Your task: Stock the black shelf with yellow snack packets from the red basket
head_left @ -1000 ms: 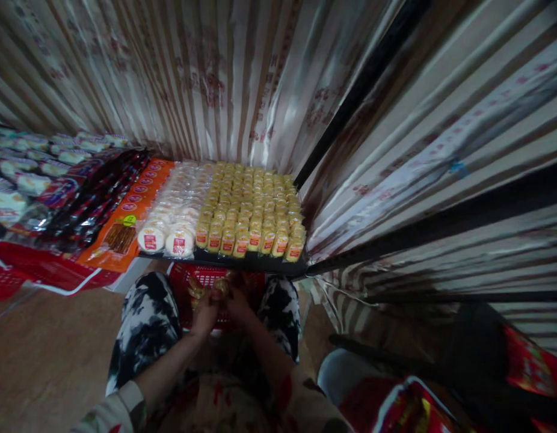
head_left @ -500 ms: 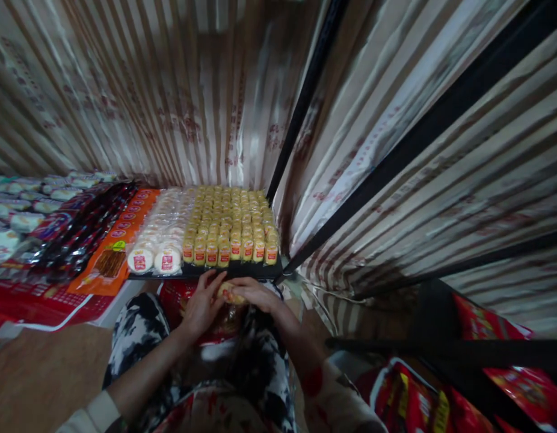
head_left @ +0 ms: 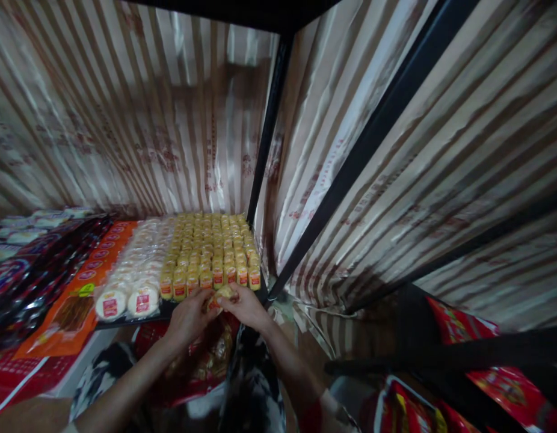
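Observation:
A small yellow wrapped snack with a red mark is held between my two hands, just in front of the shelf's edge. My left hand grips its left side, and my right hand pinches its right side. Behind them, tight rows of the same yellow wrapped snacks stand on a dark shelf, red labels facing me. Below my hands, an open red bag between my knees contains more yellow wrapped pieces, partly hidden by my left forearm.
Left of the yellow rows lie white round packaged cakes, an orange snack packet and dark shiny packets. Black frame bars cross a striped curtain. Red bags sit at the lower right.
My view has tilted and turned to the right, so the shelf appears lower and further left. Both hands have lifted the yellow snack closer to the front row.

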A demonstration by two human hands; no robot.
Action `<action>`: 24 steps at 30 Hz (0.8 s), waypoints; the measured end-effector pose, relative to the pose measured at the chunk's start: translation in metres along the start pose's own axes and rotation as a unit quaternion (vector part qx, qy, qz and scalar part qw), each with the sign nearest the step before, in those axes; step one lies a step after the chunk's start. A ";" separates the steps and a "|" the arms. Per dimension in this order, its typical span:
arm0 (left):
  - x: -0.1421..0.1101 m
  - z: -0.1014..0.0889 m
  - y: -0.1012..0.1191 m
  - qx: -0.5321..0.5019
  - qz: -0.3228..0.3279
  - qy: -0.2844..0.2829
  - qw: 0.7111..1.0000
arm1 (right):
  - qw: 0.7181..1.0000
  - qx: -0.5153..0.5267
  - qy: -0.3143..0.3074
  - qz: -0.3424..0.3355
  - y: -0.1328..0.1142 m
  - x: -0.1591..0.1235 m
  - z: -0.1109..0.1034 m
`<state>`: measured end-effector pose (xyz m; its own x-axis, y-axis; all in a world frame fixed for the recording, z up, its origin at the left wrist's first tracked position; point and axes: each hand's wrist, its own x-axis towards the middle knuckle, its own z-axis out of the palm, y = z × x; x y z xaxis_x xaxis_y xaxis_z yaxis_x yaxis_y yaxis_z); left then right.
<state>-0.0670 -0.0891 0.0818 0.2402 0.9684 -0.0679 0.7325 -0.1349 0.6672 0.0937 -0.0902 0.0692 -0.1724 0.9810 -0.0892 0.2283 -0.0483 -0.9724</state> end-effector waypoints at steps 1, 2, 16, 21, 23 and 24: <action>0.006 -0.001 0.001 -0.022 0.003 -0.008 1.000 | 1.000 -0.015 0.004 -0.009 -0.001 0.001 -0.001; 0.012 -0.002 0.002 -0.045 0.010 -0.017 0.999 | 0.999 -0.027 0.007 -0.018 -0.002 0.002 -0.002; 0.076 -0.010 0.023 -0.317 -0.112 -0.031 0.941 | 0.903 -0.126 0.411 -0.021 0.048 0.052 -0.040; 0.091 0.000 0.024 -0.323 -0.106 -0.026 0.940 | 0.905 -0.104 0.413 -0.007 0.058 0.065 -0.042; 0.094 0.006 0.024 -0.330 -0.096 -0.039 0.938 | 0.901 -0.089 0.424 -0.005 0.061 0.068 -0.041; 0.093 0.010 0.024 -0.333 -0.091 -0.057 0.937 | 0.899 -0.082 0.429 -0.007 0.062 0.069 -0.040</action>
<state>-0.0208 -0.0040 0.0839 0.2450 0.9287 -0.2784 0.2168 0.2274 0.9494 0.1340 -0.0176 0.0116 0.6109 0.7685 0.1902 0.3822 -0.0759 -0.9210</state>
